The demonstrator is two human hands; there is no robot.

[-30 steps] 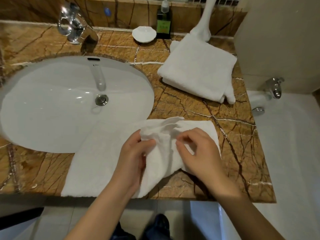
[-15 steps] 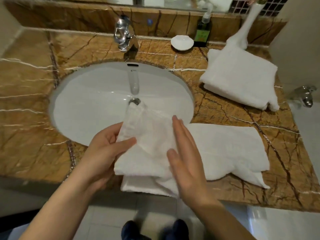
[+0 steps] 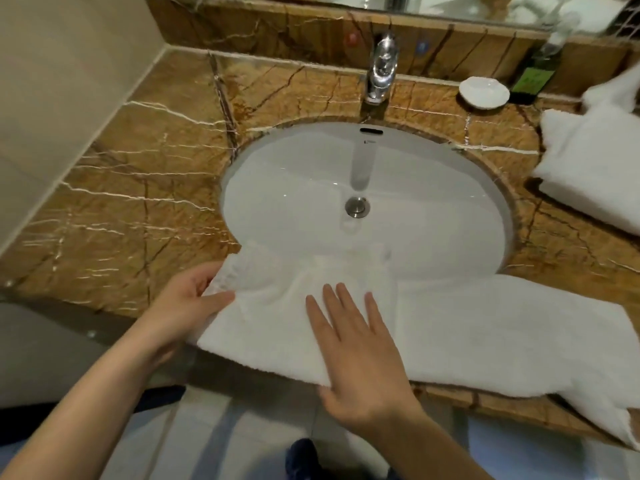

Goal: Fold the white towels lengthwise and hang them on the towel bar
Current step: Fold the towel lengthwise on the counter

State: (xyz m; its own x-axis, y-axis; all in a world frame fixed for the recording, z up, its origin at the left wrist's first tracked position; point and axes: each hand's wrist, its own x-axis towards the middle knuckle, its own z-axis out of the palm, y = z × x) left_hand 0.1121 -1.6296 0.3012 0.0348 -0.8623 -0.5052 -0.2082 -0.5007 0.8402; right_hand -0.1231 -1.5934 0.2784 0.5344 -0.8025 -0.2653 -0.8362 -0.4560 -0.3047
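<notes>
A long white towel (image 3: 485, 327) lies along the front edge of the brown marble counter (image 3: 145, 209), its left part spread over the front rim of the sink (image 3: 298, 188). My left hand (image 3: 187, 306) pinches the towel's left end between thumb and fingers. With straight fingers, my right hand (image 3: 356, 348) lies flat on the towel near the counter's front edge. A second white towel (image 3: 588, 168), folded, sits at the right edge of the view. No towel bar is in view.
A chrome faucet (image 3: 381, 71) stands behind the sink. A white soap dish (image 3: 484, 92) and a dark green bottle (image 3: 533, 74) stand at the back right. A beige wall (image 3: 62, 84) closes the left side. The floor and a dark shoe (image 3: 304, 459) show below.
The towel's left end has been carried to the left and laid down over the sink's front rim. My right hand has flattened onto the towel. The view has shifted left.
</notes>
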